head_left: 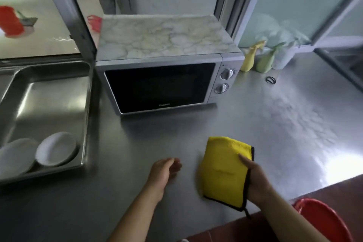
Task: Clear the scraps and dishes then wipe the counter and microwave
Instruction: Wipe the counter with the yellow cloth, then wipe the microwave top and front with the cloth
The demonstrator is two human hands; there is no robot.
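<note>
My right hand [255,180] grips a folded yellow cloth [224,171] with a black edge, held just over the steel counter [284,124] near its front edge. To the left of the cloth, my left hand [165,171] hovers open with loosely curled fingers and holds nothing. A silver microwave [165,84] with a dark door, shut, stands at the back of the counter; a marbled sheet covers its top. Two white dishes [55,149] lie in the steel sink [86,116] on the left.
A yellow and a green spray bottle [249,59] stand to the right of the microwave, with a small black ring [270,79] on the counter near them. A red bin [324,220] sits below the counter's front right corner. Something red [10,19] lies beyond the sink.
</note>
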